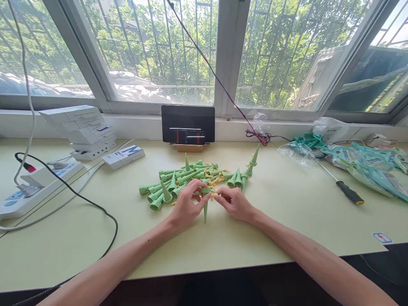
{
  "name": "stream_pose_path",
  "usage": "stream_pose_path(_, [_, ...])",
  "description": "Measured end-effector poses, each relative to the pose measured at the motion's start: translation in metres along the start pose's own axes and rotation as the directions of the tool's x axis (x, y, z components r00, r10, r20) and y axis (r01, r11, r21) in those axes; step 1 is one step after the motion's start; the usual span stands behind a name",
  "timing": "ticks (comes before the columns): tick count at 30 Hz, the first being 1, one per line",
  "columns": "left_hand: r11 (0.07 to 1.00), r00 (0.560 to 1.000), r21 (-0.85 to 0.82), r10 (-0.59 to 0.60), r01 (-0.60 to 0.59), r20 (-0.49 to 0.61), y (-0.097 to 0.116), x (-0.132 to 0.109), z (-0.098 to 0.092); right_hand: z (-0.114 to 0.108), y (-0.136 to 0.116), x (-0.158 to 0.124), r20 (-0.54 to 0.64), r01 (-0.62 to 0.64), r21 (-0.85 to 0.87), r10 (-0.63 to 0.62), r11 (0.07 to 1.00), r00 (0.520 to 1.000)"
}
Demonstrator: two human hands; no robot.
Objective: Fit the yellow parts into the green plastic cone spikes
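My left grip [188,201] pinches a green spike [205,212]; my right grip [237,205] pinches a yellow bit [213,196], so small it might slip out.

A green, tapering spike [205,209] is held with its slim tip lowermost in view and its wider collar uppermost, partly hidden. Beside the collar, a small yellow piece [214,197] is pinched, its shape partly covered.
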State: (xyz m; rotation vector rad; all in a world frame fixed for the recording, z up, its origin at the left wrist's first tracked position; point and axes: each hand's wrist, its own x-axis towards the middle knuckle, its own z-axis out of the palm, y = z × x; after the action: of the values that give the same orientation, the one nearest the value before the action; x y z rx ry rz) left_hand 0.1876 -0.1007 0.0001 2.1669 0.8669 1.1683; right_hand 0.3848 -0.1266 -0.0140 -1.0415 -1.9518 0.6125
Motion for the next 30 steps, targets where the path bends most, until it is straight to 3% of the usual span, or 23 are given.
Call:
stream_pose_path(18, [1.000,1.000,-0.003,-0.031,0.031,0.005,0.0014,0.0000,-0.0002,-0.0012,-0.0021,0.0004,-0.007,-0.051,0.011,0.051,0.999,0.999])
stream_pose_path(30, [1.000,1.000,0.011,-0.029,0.029,0.003,-0.0003,0.0003,0.0000,-0.0011,-0.0018,-0.0012,0.007,-0.014,0.034,0.014,0.999,1.000])
